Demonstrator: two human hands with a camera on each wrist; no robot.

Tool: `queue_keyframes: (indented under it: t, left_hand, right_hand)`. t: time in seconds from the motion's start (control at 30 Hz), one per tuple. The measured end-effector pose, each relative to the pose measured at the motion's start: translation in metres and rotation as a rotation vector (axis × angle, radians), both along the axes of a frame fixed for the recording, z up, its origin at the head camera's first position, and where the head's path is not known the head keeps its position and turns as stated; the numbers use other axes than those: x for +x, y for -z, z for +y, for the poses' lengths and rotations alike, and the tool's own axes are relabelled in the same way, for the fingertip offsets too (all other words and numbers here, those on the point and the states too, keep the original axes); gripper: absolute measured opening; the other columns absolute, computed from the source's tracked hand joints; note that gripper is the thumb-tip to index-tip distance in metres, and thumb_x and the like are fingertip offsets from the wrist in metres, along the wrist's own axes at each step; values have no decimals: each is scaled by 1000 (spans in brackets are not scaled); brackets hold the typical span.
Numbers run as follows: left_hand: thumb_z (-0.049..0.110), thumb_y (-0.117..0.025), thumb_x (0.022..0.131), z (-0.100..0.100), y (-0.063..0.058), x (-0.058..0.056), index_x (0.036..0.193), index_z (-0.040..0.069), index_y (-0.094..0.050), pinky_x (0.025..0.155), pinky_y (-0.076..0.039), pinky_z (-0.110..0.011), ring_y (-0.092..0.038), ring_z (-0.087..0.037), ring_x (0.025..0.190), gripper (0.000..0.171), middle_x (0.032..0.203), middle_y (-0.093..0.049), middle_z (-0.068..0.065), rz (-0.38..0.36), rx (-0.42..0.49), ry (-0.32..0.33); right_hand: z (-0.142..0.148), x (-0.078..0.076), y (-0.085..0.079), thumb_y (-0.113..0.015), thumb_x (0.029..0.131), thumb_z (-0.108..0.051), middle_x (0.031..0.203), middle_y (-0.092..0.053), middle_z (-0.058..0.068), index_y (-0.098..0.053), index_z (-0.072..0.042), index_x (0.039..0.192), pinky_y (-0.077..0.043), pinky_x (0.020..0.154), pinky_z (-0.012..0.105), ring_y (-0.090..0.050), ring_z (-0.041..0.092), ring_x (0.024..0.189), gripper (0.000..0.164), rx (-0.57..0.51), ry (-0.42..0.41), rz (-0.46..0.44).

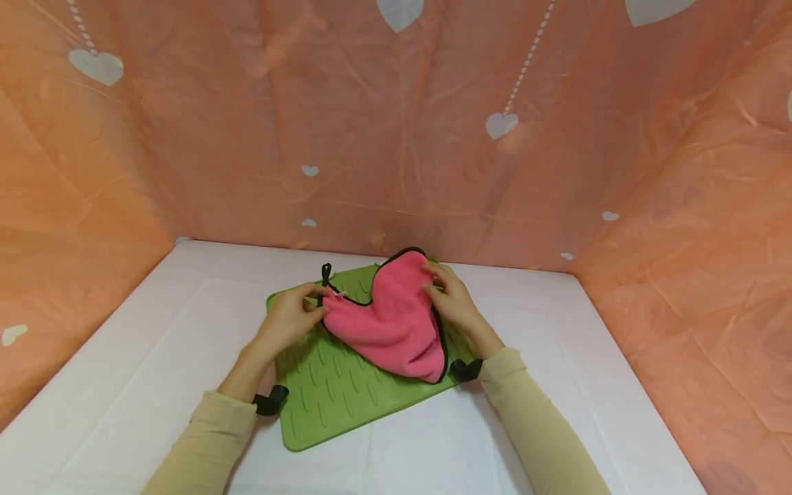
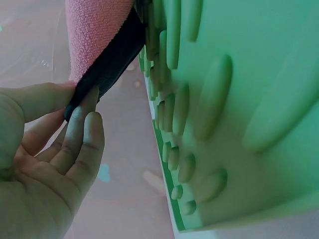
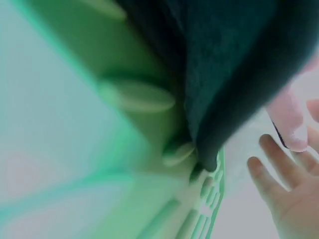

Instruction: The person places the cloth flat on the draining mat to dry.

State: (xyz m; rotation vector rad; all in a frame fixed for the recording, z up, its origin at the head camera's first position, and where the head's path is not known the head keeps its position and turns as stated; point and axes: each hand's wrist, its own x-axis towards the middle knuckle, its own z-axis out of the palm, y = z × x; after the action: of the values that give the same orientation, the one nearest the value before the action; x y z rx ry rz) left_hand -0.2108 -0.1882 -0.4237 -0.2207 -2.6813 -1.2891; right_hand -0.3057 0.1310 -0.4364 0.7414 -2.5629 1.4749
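A pink hand towel with black edging, a black hanging loop and a small white tag lies bunched over a green ridged mat. At the towel's left corner, beside the loop, my left hand pinches the black edge between thumb and fingers. The left wrist view shows this corner of the towel lifted off the mat. My right hand grips the towel's upper right edge, its lower fingers extended. Close to the right wrist camera hangs a dark part of the towel, blurred.
The mat rests at a slant on a white-covered table. Behind and at both sides hang orange curtains with white hearts. Black wrist mounts sit low on both wrists, near the mat.
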Motion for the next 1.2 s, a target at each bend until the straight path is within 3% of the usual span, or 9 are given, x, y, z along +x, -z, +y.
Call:
queue_keyframes:
  t: [0.2, 0.3, 0.57, 0.67, 0.8, 0.93, 1.07, 1.2]
  left_hand:
    - [5, -73, 96, -7, -2, 1, 129, -4, -69, 65, -54, -30, -74, -26, 85, 34, 109, -73, -24, 41, -5, -23]
    - [4, -73, 95, -11, -2, 0, 128, -5, -69, 66, -54, -28, -74, -27, 85, 35, 116, -70, -26, 60, -12, -34]
    - [3, -73, 95, -19, 0, -1, 129, -5, -68, 66, -54, -28, -71, -24, 85, 35, 128, -63, -28, 38, -17, -52]
    - [2, -72, 94, -21, 2, -1, 128, -5, -69, 66, -53, -29, -70, -25, 85, 35, 128, -63, -28, 42, -24, -58]
    - [2, -72, 94, -26, 4, -2, 128, -6, -69, 68, -52, -30, -68, -27, 86, 35, 127, -63, -29, 49, -41, -68]
    - [2, -72, 93, -30, 10, -5, 127, -8, -69, 72, -54, -32, -70, -31, 90, 36, 125, -63, -30, 53, -57, -84]
    - [4, -73, 92, -35, 16, -8, 126, -10, -68, 83, -55, -44, -68, -34, 93, 37, 125, -63, -33, 52, -87, -88]
    - [6, -71, 93, -39, 19, -9, 132, -13, -63, 100, -48, -59, -62, -45, 109, 45, 131, -57, -36, 13, -131, -58]
  right_hand:
    - [6, -9, 0, -63, 99, 2, 145, -48, 29, -56, 8, 141, -49, 107, 51, -59, 41, 125, 43, 40, 29, 18]
    - [8, -11, -2, -64, 98, 1, 142, -47, 29, -55, 7, 143, -51, 105, 50, -60, 43, 123, 47, 82, 51, 6]
    - [12, -20, 1, -69, 94, -1, 134, -51, 29, -58, 3, 143, -53, 91, 40, -66, 38, 109, 50, 159, 99, -11]
    - [13, -24, 2, -70, 94, -2, 129, -53, 28, -59, 4, 141, -52, 84, 36, -65, 33, 98, 49, 201, 98, -3]
    - [14, -30, 4, -70, 94, -4, 131, -52, 29, -59, 6, 140, -52, 80, 34, -67, 33, 95, 48, 245, 62, -18]
    - [15, -36, 7, -68, 95, -9, 128, -53, 29, -59, 8, 139, -50, 84, 37, -63, 33, 96, 48, 318, 23, -2]
    - [13, -40, 9, -64, 98, -13, 132, -52, 31, -54, 10, 145, -49, 91, 45, -59, 34, 99, 53, 421, -27, 7]
    - [10, -43, 6, -59, 102, -16, 146, -46, 36, -45, 11, 151, -45, 108, 53, -57, 43, 121, 58, 496, -80, -12]
